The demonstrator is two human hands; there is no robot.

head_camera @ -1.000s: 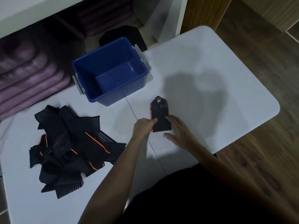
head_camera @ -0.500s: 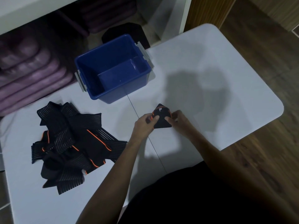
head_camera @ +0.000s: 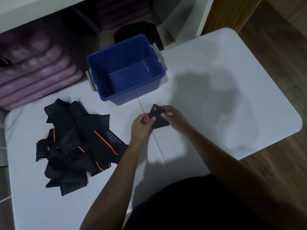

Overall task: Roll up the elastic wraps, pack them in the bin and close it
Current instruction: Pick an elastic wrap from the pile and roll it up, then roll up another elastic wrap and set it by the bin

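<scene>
Table: white table (head_camera: 224, 100) carries the bin, a heap of loose wraps and the work in hand; a seam runs near to far down its middle.
Bin: blue bin (head_camera: 126, 95) stands at the far middle of the table, open, grey latches on both ends, nothing inside it that can be seen. No lid is identifiable in view.
Heap: pile of wraps (head_camera: 74, 146), black with orange edging, lies unrolled on the left, well apart from both hands.
Wrap in hand: one wrap (head_camera: 158, 118) sits just near of the bin, right of the seam. A second ago it lay flat as a long strip on the table; it is now bunched into a short, thick bundle lifted between the hands, its pointed end toward the bin.
Left hand: left hand (head_camera: 141, 125) is curled on the left edge of the bundle, thumb on top.
Right hand: right hand (head_camera: 174, 117) pinches the right side, fingers over the far edge. The two hands are close together, both clamped on the same wrap.
Meaning: judged, the first roll is almost wound; it appears ready to be fastened and dropped in the bin.
Remaining: judged, early stage; the heap is unrolled, packing and closing not begun.
</scene>
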